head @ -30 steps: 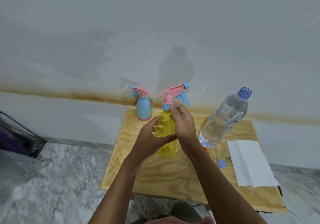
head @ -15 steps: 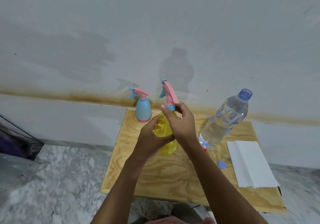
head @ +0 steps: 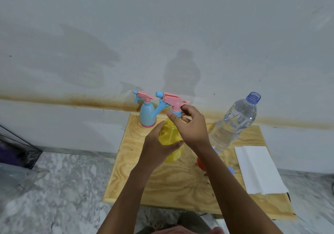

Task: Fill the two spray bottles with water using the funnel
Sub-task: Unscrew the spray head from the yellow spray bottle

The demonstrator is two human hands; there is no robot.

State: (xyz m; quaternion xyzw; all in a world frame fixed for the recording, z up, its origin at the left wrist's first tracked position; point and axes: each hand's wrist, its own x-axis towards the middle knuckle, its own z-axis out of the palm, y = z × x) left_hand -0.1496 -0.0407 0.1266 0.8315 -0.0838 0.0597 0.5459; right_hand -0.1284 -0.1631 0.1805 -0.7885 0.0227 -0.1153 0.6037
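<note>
Head view: water bottle [head: 233,123], seemingly unlabelled

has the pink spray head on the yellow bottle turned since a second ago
Yes. The pink spray head has swung round: its nozzle pointed toward the water bottle before, and now points toward the blue spray bottle.

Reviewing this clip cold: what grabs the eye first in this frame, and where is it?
The yellow spray bottle at the centre of the wooden board: the left hand grips its body while the right hand pinches the collar under its pink trigger head. Behind it to the left stands a small blue spray bottle; to the right, an uncapped water bottle.
</note>
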